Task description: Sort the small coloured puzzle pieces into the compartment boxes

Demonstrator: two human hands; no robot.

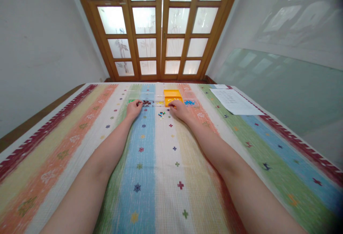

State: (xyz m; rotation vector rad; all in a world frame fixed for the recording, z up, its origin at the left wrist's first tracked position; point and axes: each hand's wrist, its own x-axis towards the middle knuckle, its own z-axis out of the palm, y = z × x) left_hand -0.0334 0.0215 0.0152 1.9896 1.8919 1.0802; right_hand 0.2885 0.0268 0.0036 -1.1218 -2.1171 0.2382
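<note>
My left hand [134, 109] is at the left of a row of small clear boxes, fingertips pinched together. Beside it lie green pieces [131, 100] and dark red-brown pieces [147, 102]. My right hand [179, 109] has its fingers drawn together at the front edge of an open orange box [173, 93], whose lid stands up at the back. Anything between the fingers of either hand is too small to make out. Yellow pieces [160, 102] sit left of the orange box, and blue pieces [189, 102] to its right. A small mixed pile of coloured pieces [162, 114] rests on the cloth between my hands.
A striped, patterned tablecloth [144, 177] covers the table. Printed white sheets [233, 101] lie at the far right. Behind the table's far edge stand wooden doors with glass panes [162, 37], and a glass panel [281, 87] leans against the right wall.
</note>
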